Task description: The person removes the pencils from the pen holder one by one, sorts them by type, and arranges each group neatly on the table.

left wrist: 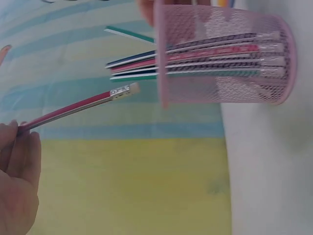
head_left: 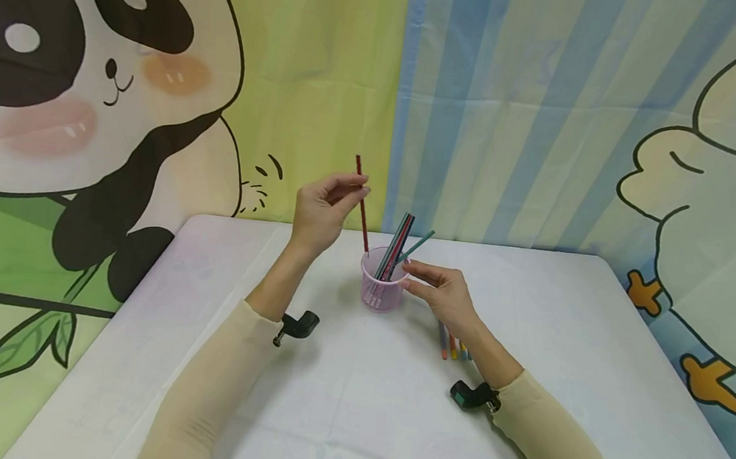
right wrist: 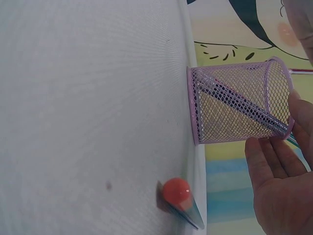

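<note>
Your left hand [head_left: 319, 210] pinches 1 red pencil [head_left: 362, 203] just above the pink mesh cup [head_left: 381, 288], your right hand [head_left: 442, 292] open-fingered against it—miss the rim and it could tip.

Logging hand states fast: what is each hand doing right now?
Left hand: pinches the red pencil above the pink mesh cup.
Right hand: open, fingers touching the cup.
</note>
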### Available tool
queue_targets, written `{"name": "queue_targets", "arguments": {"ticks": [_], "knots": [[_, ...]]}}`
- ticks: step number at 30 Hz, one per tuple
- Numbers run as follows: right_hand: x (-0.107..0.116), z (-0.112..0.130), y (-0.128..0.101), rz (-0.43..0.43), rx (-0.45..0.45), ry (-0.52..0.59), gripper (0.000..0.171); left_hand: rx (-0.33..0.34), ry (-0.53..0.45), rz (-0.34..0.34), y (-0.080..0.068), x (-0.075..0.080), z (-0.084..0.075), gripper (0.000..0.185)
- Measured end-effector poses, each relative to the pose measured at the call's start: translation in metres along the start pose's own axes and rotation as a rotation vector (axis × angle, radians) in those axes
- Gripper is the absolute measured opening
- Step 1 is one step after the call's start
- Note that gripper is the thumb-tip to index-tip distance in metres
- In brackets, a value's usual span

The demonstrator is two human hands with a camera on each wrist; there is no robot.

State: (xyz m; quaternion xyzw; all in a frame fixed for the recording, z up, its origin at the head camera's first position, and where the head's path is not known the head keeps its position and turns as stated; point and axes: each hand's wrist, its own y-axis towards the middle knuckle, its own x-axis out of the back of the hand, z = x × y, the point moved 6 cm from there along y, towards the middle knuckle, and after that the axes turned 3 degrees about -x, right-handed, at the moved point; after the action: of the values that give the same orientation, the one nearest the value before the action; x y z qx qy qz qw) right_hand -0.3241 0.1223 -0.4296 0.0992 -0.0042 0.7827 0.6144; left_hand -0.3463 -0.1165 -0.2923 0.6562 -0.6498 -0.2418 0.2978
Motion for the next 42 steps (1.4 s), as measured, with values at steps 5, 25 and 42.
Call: {"name": "queue_targets", "arguments": {"ticks": [5, 25, 42], "knots": [[0.001, 0.000, -0.001, -0.006, -0.009, 0.000, 0.043, -0.040, -0.061, -0.104, -0.003, 0.025, -0.011, 0.023], [0.000, -0.001, -0.001, 0.012, -0.013, -0.019, 0.043, 0.213, 0.064, 0.050, -0.051, 0.042, 0.046, 0.027], [0.001, -0.001, 0.000, 0.011, -0.019, -0.028, 0.043, 0.391, 0.105, 0.242, -0.069, 0.027, 0.087, 0.025]]}}
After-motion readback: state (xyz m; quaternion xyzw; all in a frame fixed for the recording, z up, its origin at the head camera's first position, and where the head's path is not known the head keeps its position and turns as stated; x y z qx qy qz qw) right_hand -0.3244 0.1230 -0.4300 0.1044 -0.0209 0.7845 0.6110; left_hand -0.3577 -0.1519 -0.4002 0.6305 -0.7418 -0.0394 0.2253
